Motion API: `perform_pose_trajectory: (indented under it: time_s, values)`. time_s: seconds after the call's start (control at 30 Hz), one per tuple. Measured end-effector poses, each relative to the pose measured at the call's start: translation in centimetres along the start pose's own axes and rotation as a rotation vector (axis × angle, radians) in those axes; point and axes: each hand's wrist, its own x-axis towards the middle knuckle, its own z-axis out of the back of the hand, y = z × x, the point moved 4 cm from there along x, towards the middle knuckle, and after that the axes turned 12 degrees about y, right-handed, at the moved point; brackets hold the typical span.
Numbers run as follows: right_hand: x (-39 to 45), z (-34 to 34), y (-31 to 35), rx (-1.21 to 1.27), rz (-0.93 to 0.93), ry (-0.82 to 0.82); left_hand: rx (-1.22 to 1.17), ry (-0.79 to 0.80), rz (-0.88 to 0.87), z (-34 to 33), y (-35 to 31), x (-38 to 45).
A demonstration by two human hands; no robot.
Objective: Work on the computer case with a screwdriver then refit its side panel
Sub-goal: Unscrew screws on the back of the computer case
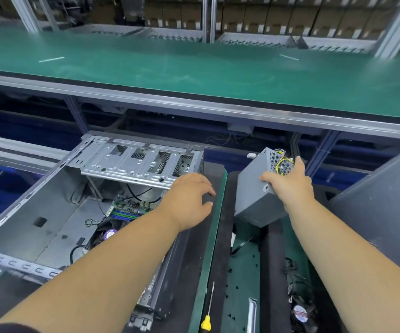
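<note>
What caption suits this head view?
Right hand grips a power supply beside the open case; left hand open.

- Counter (242, 267) in front of me: green mat with black foam strips.
- On it, left: open computer case (57, 212), lying on its side.
- Near edge: yellow-handled screwdriver (209, 313), flat on the mat.
- Right: small fan (300, 313) and loose black cables (292, 277).

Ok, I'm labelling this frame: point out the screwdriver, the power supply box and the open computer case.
screwdriver (206, 322), head view, on its yellow handle.
power supply box (252, 188), head view, on its grey side face.
computer case (50, 207), head view, on its bare inner floor.
</note>
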Motion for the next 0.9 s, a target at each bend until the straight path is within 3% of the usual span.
perform_pose_trajectory:
  time_s: [0.23, 0.47, 0.67, 0.77, 0.9]
  values:
    - [-4.5, 2.3, 3.5, 0.207, 0.173, 0.087, -0.242, 0.008, 0.003, 1.2, -0.4, -0.8]
    - [-8.9, 2.7, 7.8, 0.448, 0.38, 0.281, -1.071, -0.023, 0.153, 3.0, -0.6, -1.3]
    - [-12.5, 1.0, 11.0, 0.665, 0.544, 0.49, -1.693, 0.027, 0.103, 6.9, -0.4, -2.7]
    - [-14.0, -0.7, 11.7, 0.689, 0.623, 0.638, -1.854, -0.004, -0.011, 8.8, 0.5, -4.2]
    - [-15.1, -3.3, 12.1, 0.599, 0.659, 0.735, -1.89, -0.069, 0.026, 9.6, 2.7, -6.1]
